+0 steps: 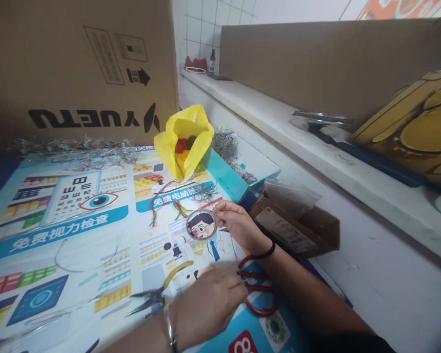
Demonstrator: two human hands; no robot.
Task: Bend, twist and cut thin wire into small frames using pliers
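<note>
My right hand (240, 225) pinches the edge of a round silvery ring (201, 211), held over the printed sheet so that a cartoon face shows through it. A small pinkish bit appears at the ring's lower left. Nearer to me, my left hand (213, 301) has its fingers closed by the red-handled scissors (262, 311); what they grip, if anything, is hidden. Long-nose pliers with yellow handles (179, 269) lie just left of that hand, jaws parted. Multicoloured threads (181, 210) and a tangle of fine wire (203, 192) lie beyond the ring.
A yellow bag (201, 125) stands open with red and yellow things inside. Beside it is a teal box (223, 176) holding silvery scraps. An open brown carton (286, 230) stands at the right, below a white ledge (272, 108). A large cardboard box (80, 98) rises behind.
</note>
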